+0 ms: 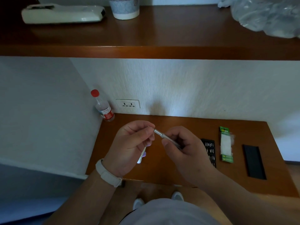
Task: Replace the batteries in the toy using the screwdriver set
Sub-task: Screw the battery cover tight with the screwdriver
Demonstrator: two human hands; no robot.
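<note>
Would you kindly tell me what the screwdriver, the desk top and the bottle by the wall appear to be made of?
The screwdriver looks like metal: silvery with a dull brushed sheen. The desk top seems wood or veneer, reddish-brown and polished, since it mirrors light near the wall. The bottle appears clear plastic with a red cap and label.

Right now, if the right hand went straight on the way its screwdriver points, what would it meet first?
The left hand, whose fingertips pinch the tip of the slim silver metal screwdriver that the right hand grips. Depth looks matched, though one view cannot confirm.
</note>
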